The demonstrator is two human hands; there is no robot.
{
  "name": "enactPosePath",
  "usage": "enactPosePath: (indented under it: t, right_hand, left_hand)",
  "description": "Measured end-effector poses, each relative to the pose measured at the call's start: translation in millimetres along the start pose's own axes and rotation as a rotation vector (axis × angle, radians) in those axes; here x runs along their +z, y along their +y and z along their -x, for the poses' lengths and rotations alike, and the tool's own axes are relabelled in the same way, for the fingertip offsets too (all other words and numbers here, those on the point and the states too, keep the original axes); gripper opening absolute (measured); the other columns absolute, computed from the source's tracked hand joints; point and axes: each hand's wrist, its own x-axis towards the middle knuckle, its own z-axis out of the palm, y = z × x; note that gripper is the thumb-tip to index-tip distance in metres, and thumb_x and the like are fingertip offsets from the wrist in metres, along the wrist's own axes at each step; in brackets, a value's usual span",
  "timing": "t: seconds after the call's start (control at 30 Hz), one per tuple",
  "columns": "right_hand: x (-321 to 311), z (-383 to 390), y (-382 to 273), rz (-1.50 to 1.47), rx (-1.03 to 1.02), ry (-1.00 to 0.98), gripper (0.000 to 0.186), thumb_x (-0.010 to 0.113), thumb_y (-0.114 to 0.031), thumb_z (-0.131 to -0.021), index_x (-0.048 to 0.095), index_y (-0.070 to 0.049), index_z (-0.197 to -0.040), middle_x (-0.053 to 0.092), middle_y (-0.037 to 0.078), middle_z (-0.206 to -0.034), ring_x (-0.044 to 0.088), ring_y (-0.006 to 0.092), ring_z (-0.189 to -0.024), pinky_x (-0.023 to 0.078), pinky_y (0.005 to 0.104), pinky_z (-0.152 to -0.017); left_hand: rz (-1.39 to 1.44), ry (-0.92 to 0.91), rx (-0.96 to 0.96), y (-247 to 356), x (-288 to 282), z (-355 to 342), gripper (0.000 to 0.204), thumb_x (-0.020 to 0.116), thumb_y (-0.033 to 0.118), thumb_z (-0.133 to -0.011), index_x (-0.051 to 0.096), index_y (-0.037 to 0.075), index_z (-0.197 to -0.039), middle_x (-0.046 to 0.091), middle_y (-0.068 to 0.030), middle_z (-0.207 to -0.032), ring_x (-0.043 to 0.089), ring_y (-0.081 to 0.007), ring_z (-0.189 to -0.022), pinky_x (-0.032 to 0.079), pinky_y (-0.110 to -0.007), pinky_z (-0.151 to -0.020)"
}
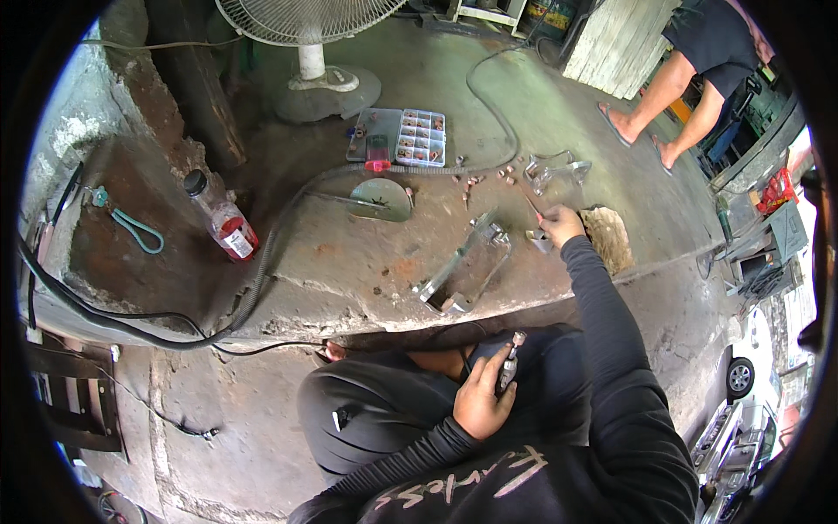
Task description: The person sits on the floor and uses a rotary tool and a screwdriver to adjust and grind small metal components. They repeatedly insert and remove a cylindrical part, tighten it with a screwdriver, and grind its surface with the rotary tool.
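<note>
Over my lap, my left hand (485, 397) is wrapped round a slim metal rotary tool handpiece (508, 374), whose copper-coloured tip points up. My right hand (563, 227) reaches out over the concrete ledge, its fingers pinched on a thin reddish stick (532, 206). Just under those fingers lies a small grey metal piece (539, 241). A cut, clear-metal-looking frame (467, 266) stands on the ledge left of my right hand, and a similar bracket (557, 170) lies beyond it. Several small copper-coloured bits (473, 181) are scattered nearby.
A compartment box (421, 137) with small parts and a round plate (381, 200) lie farther back. A bottle with red liquid (229, 223), a hose (271, 253) and a fan (312, 65) are leftward. A rough stone (608, 237) is rightward. Another person's legs (668, 92) stand beyond.
</note>
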Motion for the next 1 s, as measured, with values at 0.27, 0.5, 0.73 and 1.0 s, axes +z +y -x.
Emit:
enactPosePath:
  t: [0.27, 0.5, 0.73, 1.0]
  right_hand:
    - [-18, 37, -42, -0.357, 0.025, 0.072, 0.022, 0.07, -0.01, -0.084, 0.068, 0.001, -0.103, 0.07, 0.013, -0.09, 0.066, 0.0228, -0.075, 0.052, 0.0347, -0.069]
    - [-97, 152, -80, -1.214, -0.07, 0.026, 0.032, 0.064, 0.001, -0.087, 0.059, 0.002, -0.119, 0.064, 0.008, -0.096, 0.061, 0.0153, -0.073, 0.048, 0.0297, -0.062]
    - [-153, 214, -126, -1.3, -0.29, -0.097, 0.031, 0.065, -0.003, -0.089, 0.059, 0.001, -0.118, 0.065, 0.012, -0.096, 0.063, 0.0158, -0.073, 0.047, 0.0257, -0.062]
    - [-166, 228, -161, -1.109, -0.527, -0.145, 0.03, 0.067, -0.002, -0.089, 0.059, 0.003, -0.118, 0.063, 0.011, -0.093, 0.066, 0.0184, -0.071, 0.052, 0.0264, -0.062]
  left_hand:
    - [-0.058, 0.124, 0.137, -9, 2, 0, 0.065, 0.067, 0.003, -0.081, 0.043, 0.008, -0.14, 0.058, -0.0211, -0.11, 0.06, -0.0411, -0.097, 0.051, -0.042, -0.083]
    - [-0.006, 0.009, 0.098, -3, 7, 8, 0.062, 0.069, 0.001, -0.081, 0.043, 0.0, -0.138, 0.055, -0.022, -0.13, 0.054, -0.0369, -0.123, 0.04, -0.039, -0.105]
    - [-0.013, -0.022, 0.3, 2, 10, 18, 0.062, 0.07, -0.003, -0.08, 0.045, 0.001, -0.137, 0.058, -0.0202, -0.117, 0.061, -0.033, -0.103, 0.048, -0.037, -0.09]
    - [0.03, -0.106, 0.422, -1, 13, 26, 0.064, 0.068, -0.007, -0.081, 0.04, 0.001, -0.139, 0.058, -0.0181, -0.117, 0.062, -0.0251, -0.095, 0.05, -0.035, -0.087]
